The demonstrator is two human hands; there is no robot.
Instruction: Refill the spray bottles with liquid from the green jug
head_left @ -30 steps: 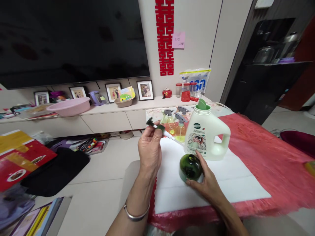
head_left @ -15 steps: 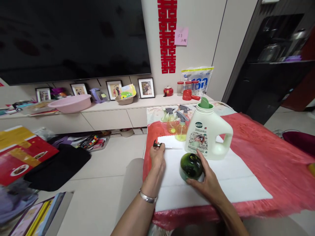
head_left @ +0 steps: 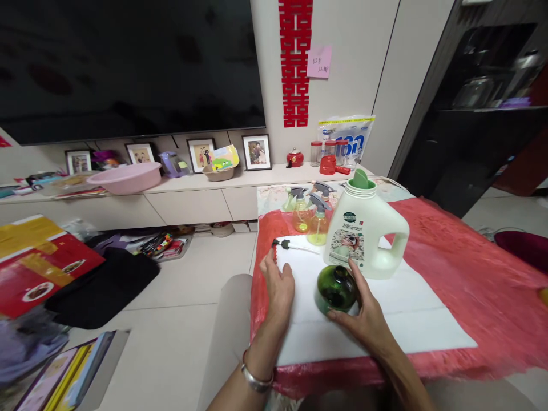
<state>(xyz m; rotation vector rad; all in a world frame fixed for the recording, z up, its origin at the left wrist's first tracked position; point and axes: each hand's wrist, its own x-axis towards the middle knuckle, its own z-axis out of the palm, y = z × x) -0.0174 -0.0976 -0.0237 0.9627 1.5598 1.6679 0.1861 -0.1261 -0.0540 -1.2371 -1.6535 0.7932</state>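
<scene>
My right hand point(head_left: 369, 313) is closed round a dark green, see-through round bottle point(head_left: 334, 292) whose mouth has no cap. The bottle stands on a white sheet point(head_left: 394, 325). A black pump dispenser head point(head_left: 286, 245) with a pale tube lies on the sheet's far left part, the tube pointing toward the jug. Just below the pump, my left hand point(head_left: 279, 282) is empty with its fingers apart. Behind the bottle is a big pale green jug point(head_left: 363, 234) with a handle and a picture label. A green cap or funnel piece point(head_left: 361, 179) sits in its open neck.
Several yellow spray bottles point(head_left: 317, 227) with grey triggers stand left of the jug. Red plastic sheeting point(head_left: 445, 245) covers the table. On the cabinet behind are a pink basin point(head_left: 128, 178), picture frames, red-lidded jars point(head_left: 315, 153) and a red pot point(head_left: 295, 157).
My left hand has let go of the pump head and drawn back toward me, leaving it on the sheet. The right hand stays on the green bottle.
</scene>
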